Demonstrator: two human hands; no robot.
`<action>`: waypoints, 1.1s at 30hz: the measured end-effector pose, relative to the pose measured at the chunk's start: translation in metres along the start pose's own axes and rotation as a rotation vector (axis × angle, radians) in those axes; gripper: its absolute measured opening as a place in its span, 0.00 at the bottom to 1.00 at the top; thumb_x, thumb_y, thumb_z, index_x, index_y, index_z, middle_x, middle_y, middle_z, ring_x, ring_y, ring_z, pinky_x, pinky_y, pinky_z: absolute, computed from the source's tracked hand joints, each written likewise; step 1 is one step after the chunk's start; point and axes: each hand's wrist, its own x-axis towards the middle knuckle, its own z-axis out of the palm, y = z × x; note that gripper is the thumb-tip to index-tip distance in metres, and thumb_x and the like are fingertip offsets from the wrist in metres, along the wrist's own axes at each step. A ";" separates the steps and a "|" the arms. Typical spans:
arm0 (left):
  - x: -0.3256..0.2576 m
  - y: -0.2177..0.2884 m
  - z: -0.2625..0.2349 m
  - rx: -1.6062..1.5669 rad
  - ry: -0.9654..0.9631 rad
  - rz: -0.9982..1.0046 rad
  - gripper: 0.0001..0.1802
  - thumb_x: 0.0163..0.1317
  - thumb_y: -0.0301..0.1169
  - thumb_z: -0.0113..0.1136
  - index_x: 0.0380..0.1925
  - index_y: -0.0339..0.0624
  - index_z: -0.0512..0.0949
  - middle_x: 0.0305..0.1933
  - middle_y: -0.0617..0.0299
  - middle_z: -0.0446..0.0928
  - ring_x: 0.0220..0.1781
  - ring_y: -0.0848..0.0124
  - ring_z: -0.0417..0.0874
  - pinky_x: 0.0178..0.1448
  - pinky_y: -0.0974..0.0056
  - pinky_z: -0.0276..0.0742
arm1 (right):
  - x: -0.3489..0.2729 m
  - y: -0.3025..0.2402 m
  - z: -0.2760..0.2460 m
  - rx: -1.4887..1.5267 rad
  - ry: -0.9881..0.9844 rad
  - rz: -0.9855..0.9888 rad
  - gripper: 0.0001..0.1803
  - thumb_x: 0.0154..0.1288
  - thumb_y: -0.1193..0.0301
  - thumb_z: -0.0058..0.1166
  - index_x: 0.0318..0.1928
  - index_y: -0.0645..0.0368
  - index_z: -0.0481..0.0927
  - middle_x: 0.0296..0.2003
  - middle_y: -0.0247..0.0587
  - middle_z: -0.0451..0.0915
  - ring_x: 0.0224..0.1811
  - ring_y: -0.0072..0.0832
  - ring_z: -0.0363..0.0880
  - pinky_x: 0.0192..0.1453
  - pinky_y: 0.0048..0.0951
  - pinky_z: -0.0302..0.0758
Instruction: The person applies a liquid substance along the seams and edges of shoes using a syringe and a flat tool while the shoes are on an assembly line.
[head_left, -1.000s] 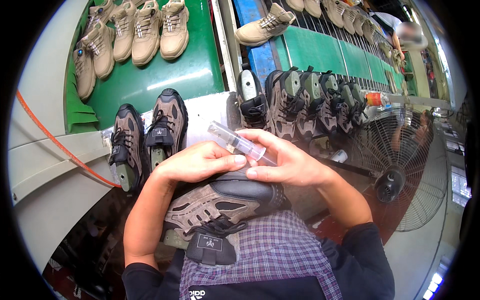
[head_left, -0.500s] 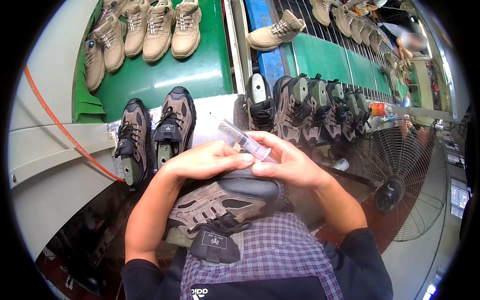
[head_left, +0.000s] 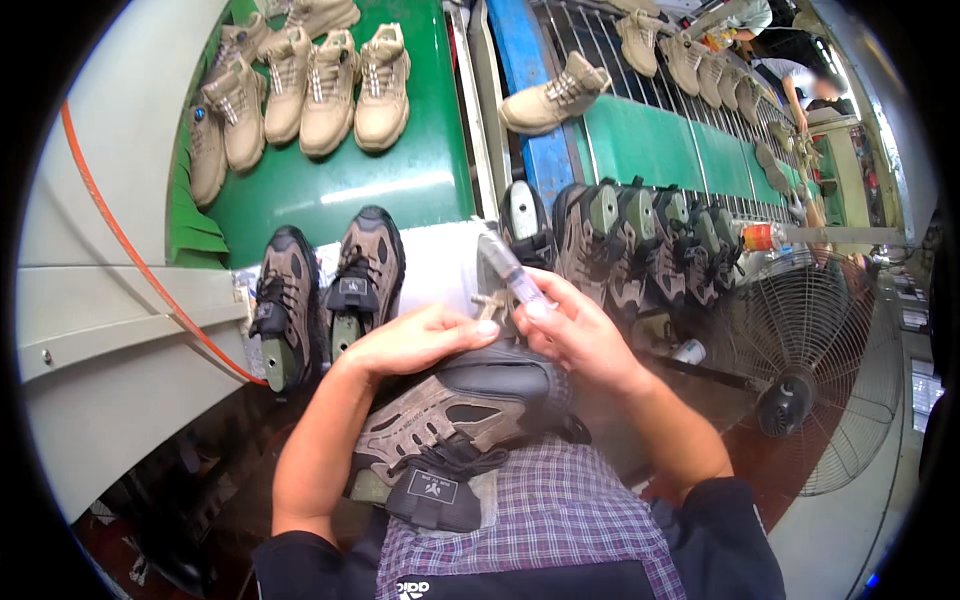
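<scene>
A brown-and-black sports shoe (head_left: 445,418) lies tilted on its side over my lap, its dark toe to the right. My left hand (head_left: 425,338) grips its far edge, with the thumb near the sole and the other fingers mostly hidden. Above the toe, a clear plastic syringe (head_left: 508,265) is closed in my right hand (head_left: 580,325), its narrow end pointing up and away to the left. The thumb of this hand lies by the syringe's near end. A black tongue flap (head_left: 435,495) hangs from the shoe toward me.
Two matching shoes (head_left: 362,265) stand at the left, and several more (head_left: 630,240) line the right. Beige boots (head_left: 380,90) sit on a green surface (head_left: 430,150). A large fan (head_left: 785,400) stands at the right. Beyond it, a person (head_left: 795,90) bends over the racks.
My right hand has tipped the syringe steeper and drawn slightly away from my left hand. My left thumb no longer lies by the syringe. The whole view has shifted a little.
</scene>
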 end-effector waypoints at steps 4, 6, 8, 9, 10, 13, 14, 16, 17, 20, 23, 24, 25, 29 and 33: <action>-0.008 -0.045 -0.032 -0.181 0.196 0.061 0.23 0.78 0.44 0.53 0.44 0.32 0.85 0.42 0.67 0.84 0.43 0.79 0.80 0.51 0.70 0.77 | -0.007 0.009 -0.005 0.083 0.218 -0.091 0.29 0.77 0.69 0.50 0.74 0.58 0.60 0.37 0.31 0.75 0.24 0.12 0.64 0.22 0.15 0.62; -0.010 -0.062 -0.047 -0.309 0.268 0.036 0.23 0.77 0.45 0.53 0.44 0.34 0.85 0.43 0.65 0.85 0.43 0.78 0.82 0.52 0.69 0.77 | -0.015 0.021 -0.015 0.113 0.272 -0.133 0.29 0.77 0.69 0.51 0.74 0.58 0.60 0.37 0.31 0.75 0.25 0.12 0.65 0.23 0.15 0.63; -0.001 -0.079 -0.059 -0.423 0.406 -0.015 0.24 0.77 0.48 0.52 0.46 0.36 0.85 0.45 0.62 0.86 0.44 0.74 0.84 0.52 0.68 0.79 | -0.025 0.030 -0.027 0.110 0.313 -0.158 0.29 0.77 0.70 0.51 0.74 0.59 0.60 0.37 0.33 0.76 0.25 0.12 0.66 0.23 0.15 0.64; 0.007 -0.079 -0.058 -0.466 0.459 -0.004 0.24 0.77 0.48 0.52 0.47 0.36 0.85 0.46 0.61 0.86 0.44 0.73 0.85 0.53 0.67 0.79 | -0.031 0.034 -0.033 0.128 0.335 -0.160 0.29 0.77 0.71 0.52 0.74 0.59 0.60 0.37 0.33 0.76 0.25 0.12 0.66 0.24 0.15 0.64; 0.018 -0.091 -0.065 -0.494 0.473 -0.030 0.25 0.77 0.48 0.52 0.47 0.35 0.84 0.46 0.58 0.86 0.43 0.71 0.86 0.51 0.65 0.81 | -0.036 0.034 -0.036 0.131 0.355 -0.176 0.29 0.77 0.71 0.52 0.74 0.59 0.60 0.37 0.34 0.76 0.25 0.12 0.66 0.24 0.15 0.64; 0.047 -0.091 -0.069 -0.459 0.479 -0.142 0.27 0.75 0.51 0.56 0.48 0.33 0.85 0.48 0.57 0.86 0.44 0.70 0.85 0.52 0.64 0.81 | -0.057 0.034 -0.049 0.114 0.424 -0.215 0.29 0.77 0.71 0.53 0.73 0.59 0.61 0.37 0.35 0.77 0.25 0.12 0.67 0.24 0.14 0.65; 0.055 -0.088 -0.066 -0.428 0.478 -0.139 0.28 0.74 0.50 0.56 0.48 0.32 0.84 0.48 0.56 0.86 0.45 0.69 0.85 0.53 0.64 0.81 | -0.061 0.035 -0.052 0.103 0.434 -0.230 0.29 0.77 0.71 0.53 0.73 0.59 0.61 0.37 0.35 0.77 0.25 0.12 0.67 0.24 0.14 0.65; 0.077 -0.081 -0.056 -0.327 0.455 -0.142 0.28 0.74 0.49 0.56 0.50 0.31 0.84 0.48 0.55 0.86 0.45 0.68 0.86 0.53 0.63 0.81 | -0.071 0.036 -0.060 0.082 0.474 -0.263 0.29 0.76 0.71 0.54 0.73 0.59 0.61 0.37 0.35 0.77 0.25 0.12 0.67 0.24 0.14 0.65; 0.086 -0.075 -0.048 -0.258 0.442 -0.156 0.28 0.74 0.49 0.56 0.50 0.30 0.84 0.49 0.55 0.86 0.45 0.68 0.86 0.54 0.63 0.81 | -0.077 0.038 -0.064 0.092 0.496 -0.268 0.29 0.76 0.71 0.54 0.73 0.59 0.61 0.37 0.35 0.77 0.25 0.12 0.67 0.24 0.14 0.65; 0.109 -0.094 -0.039 -0.114 0.451 -0.179 0.29 0.71 0.51 0.61 0.46 0.30 0.85 0.44 0.57 0.86 0.43 0.70 0.84 0.52 0.64 0.79 | -0.087 0.039 -0.079 0.125 0.526 -0.311 0.29 0.75 0.72 0.54 0.73 0.58 0.62 0.38 0.34 0.77 0.25 0.12 0.67 0.23 0.14 0.64; 0.113 -0.097 -0.031 -0.064 0.475 -0.171 0.28 0.70 0.50 0.62 0.44 0.30 0.86 0.41 0.57 0.86 0.41 0.70 0.83 0.51 0.64 0.79 | -0.095 0.039 -0.094 0.127 0.547 -0.336 0.28 0.76 0.72 0.52 0.72 0.59 0.62 0.38 0.34 0.77 0.25 0.11 0.67 0.23 0.13 0.64; 0.109 -0.089 -0.030 -0.112 0.501 -0.171 0.27 0.70 0.50 0.63 0.43 0.30 0.86 0.41 0.57 0.86 0.40 0.70 0.84 0.50 0.64 0.80 | -0.096 0.038 -0.096 0.138 0.556 -0.343 0.28 0.76 0.72 0.53 0.72 0.59 0.62 0.38 0.34 0.76 0.25 0.11 0.66 0.22 0.13 0.64; 0.105 -0.087 -0.040 -0.191 0.475 -0.151 0.25 0.71 0.47 0.62 0.43 0.30 0.86 0.41 0.57 0.86 0.40 0.70 0.85 0.49 0.65 0.81 | -0.095 0.039 -0.099 0.137 0.537 -0.347 0.28 0.76 0.72 0.53 0.72 0.59 0.62 0.38 0.34 0.76 0.25 0.11 0.66 0.23 0.13 0.64; 0.093 -0.099 -0.064 -0.415 0.641 0.017 0.21 0.72 0.43 0.60 0.44 0.31 0.85 0.44 0.55 0.86 0.40 0.68 0.86 0.48 0.63 0.83 | -0.085 0.035 -0.113 0.088 0.474 -0.340 0.29 0.75 0.72 0.53 0.72 0.58 0.62 0.38 0.34 0.76 0.25 0.11 0.66 0.23 0.13 0.64; 0.089 -0.121 -0.074 -0.182 1.048 0.082 0.22 0.70 0.41 0.62 0.49 0.31 0.83 0.44 0.57 0.86 0.46 0.70 0.84 0.56 0.63 0.79 | -0.070 0.020 -0.112 -0.015 0.433 -0.319 0.28 0.75 0.73 0.51 0.73 0.58 0.62 0.37 0.33 0.76 0.24 0.11 0.66 0.22 0.13 0.64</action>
